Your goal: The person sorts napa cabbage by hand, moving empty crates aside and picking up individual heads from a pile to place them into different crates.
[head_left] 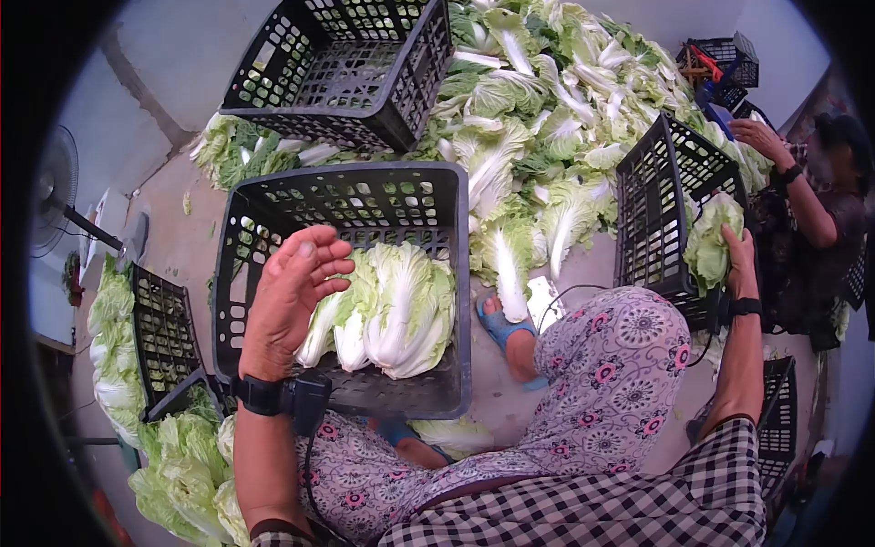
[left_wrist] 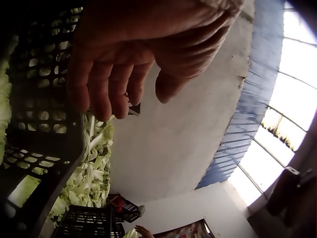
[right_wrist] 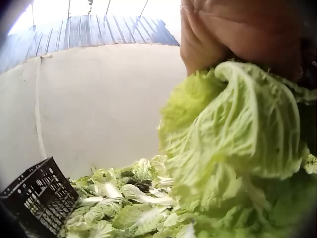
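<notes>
In the head view, my left hand is raised over the left part of a black plastic crate, its fingers loosely bent with nothing in them. Below and to the right of it, a few napa cabbages lie side by side in that crate, white stems towards me. Over at the right, my right hand grips a napa cabbage by its leafy top, beside the rim of another black crate. Up close in the right wrist view, the leaves of the held cabbage hang below the palm.
A heap of loose cabbage leaves covers the floor ahead. Another crate stands at the back left. More cabbages lie at the lower left, near a tipped crate and a fan. Another person is at the far right.
</notes>
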{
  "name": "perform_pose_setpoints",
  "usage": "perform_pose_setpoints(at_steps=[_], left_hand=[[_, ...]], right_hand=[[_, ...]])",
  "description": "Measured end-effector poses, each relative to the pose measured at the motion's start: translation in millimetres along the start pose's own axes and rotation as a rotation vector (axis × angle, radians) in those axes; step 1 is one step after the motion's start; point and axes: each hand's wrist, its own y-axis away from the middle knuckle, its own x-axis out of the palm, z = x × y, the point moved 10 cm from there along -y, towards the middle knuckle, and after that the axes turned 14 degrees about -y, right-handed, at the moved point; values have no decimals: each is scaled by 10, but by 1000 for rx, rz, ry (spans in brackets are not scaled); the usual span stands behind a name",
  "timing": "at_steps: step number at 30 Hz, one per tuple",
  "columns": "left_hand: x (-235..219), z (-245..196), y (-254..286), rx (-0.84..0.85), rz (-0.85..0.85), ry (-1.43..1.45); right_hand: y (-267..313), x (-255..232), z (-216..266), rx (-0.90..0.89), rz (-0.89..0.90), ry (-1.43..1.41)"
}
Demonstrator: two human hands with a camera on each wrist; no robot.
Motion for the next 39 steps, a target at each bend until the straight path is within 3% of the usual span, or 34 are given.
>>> perform_pose_setpoints(at_steps=[3,4,5,7,9,11,15,19,22,24,25,26,28,31,32,36,39], left_hand=[[10,20,-30,-17,10,-7],[13,25,-39,-19,16,-7],[12,42,-48,-20,22,-4],[14,78,-69,-27,37,-2],[24,106,-85,-39,43,-6],[19,152,-93,-51,48,-9],[54,186,-94,-60,62,-85],[45,244,-80,-76,39,-125],[-21,249,-87,-67,37,-78],[-86,239,-92,-54,24,-32],[-93,208,-85,-39,27,-29],[-102,165,-75,-25,28,-27],[-123,105,-38,-9,19,-37],[-155,127,-9,-13,26,-54],[-176,156,-1,-29,12,-60],[-265,316,43,-106,-44,-212],[-244,388,79,-108,-19,-307]], right_hand=[[-11,127,-121,61,29,360],[1,227,-136,118,113,307],[-5,315,-5,8,138,309],[201,662,330,11,201,358],[246,1066,607,-172,410,368],[321,1505,818,-155,516,334],[833,2531,1378,-426,683,460],[1402,3352,1759,-545,846,376],[2061,3845,2059,-658,1092,320],[2552,4134,2203,-517,1179,382],[2806,4222,2233,-448,1219,415],[3131,4265,2324,-612,1254,517],[3064,4475,2081,-763,1421,359],[3186,4620,1897,-634,1507,384],[3174,4635,1861,-751,1465,348],[3451,4578,1618,-630,1619,349],[3581,4498,1497,-707,1670,358]])
